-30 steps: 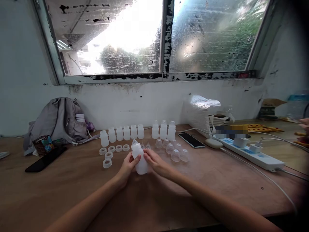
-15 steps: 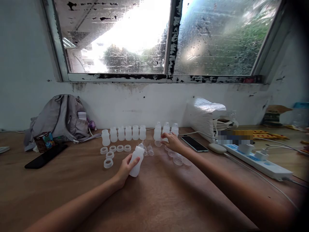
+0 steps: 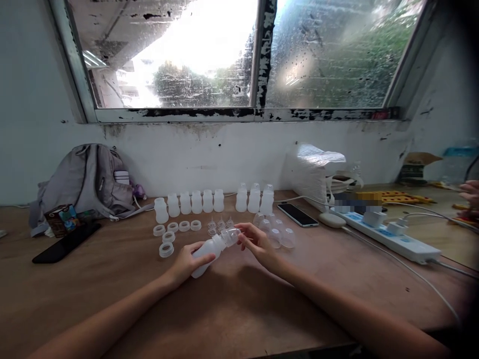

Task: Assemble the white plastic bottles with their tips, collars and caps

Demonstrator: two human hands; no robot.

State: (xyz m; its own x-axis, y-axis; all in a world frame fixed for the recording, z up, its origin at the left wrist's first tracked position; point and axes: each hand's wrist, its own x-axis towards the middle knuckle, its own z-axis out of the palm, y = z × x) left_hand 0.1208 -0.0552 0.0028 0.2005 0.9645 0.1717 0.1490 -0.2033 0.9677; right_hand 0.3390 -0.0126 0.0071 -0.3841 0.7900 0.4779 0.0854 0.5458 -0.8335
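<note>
My left hand (image 3: pixel 192 262) is closed around a frosted white baby bottle (image 3: pixel 207 253), which tilts up to the right over the table. At its mouth, my right hand (image 3: pixel 256 243) pinches a clear dome-shaped bottle cap (image 3: pixel 231 235); the cap meets or covers the bottle's top. Behind the cap stand several clear teats (image 3: pixel 220 223). To the left lie several white screw rings (image 3: pixel 166 249). More clear caps (image 3: pixel 276 234) sit to the right of my right hand. Farther back, a row of open bottles (image 3: pixel 185 203) and three capped bottles (image 3: pixel 254 198) stand upright.
A grey backpack (image 3: pixel 88 182), a drink carton (image 3: pixel 62 219) and a black phone (image 3: pixel 66 243) lie at the left. Rightward are another phone (image 3: pixel 298 215), a white power strip (image 3: pixel 396 239) with cables, and a foil-like bag (image 3: pixel 312 174). Another person's hand (image 3: pixel 470 194) shows at the right edge.
My right hand has come back from near the capped bottles to the bottle in my left hand, bringing a clear cap to its top. The bottle now leans more to the right.
</note>
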